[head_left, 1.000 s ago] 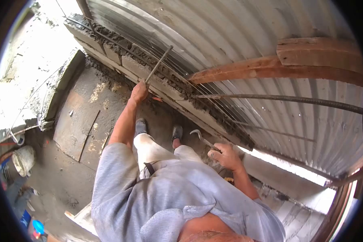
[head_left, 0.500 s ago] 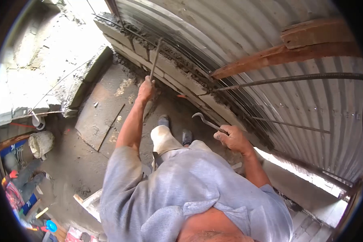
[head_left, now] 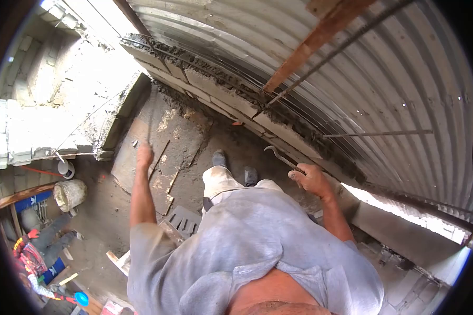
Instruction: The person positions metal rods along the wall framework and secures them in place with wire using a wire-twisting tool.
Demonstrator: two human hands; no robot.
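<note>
My left hand (head_left: 145, 156) is closed around the lower end of a thin grey rod (head_left: 152, 113), which points away from me and is smeared by motion. That hand is above the mud-stained board (head_left: 129, 163) on the ground. In my right hand (head_left: 311, 181) is a hooked metal bar (head_left: 279, 157), its curved end toward the block wall (head_left: 220, 97). The bar's hook appears apart from the wall. Fingers of the right hand wrap around the shaft, hiding part of it.
Corrugated metal sheeting (head_left: 399, 79) rises behind the wall, with a wooden beam (head_left: 305, 55) against it. A mortar-stained bucket (head_left: 70, 194) stands left. Another person (head_left: 34, 257) in red gloves is at lower left beside a blue round object (head_left: 81, 298). A grey slotted piece (head_left: 183, 220) lies near my legs.
My left hand has swung left and down with the rod, from beside the wall to over the board. My right hand keeps the hooked bar, shifted slightly. The view has turned somewhat.
</note>
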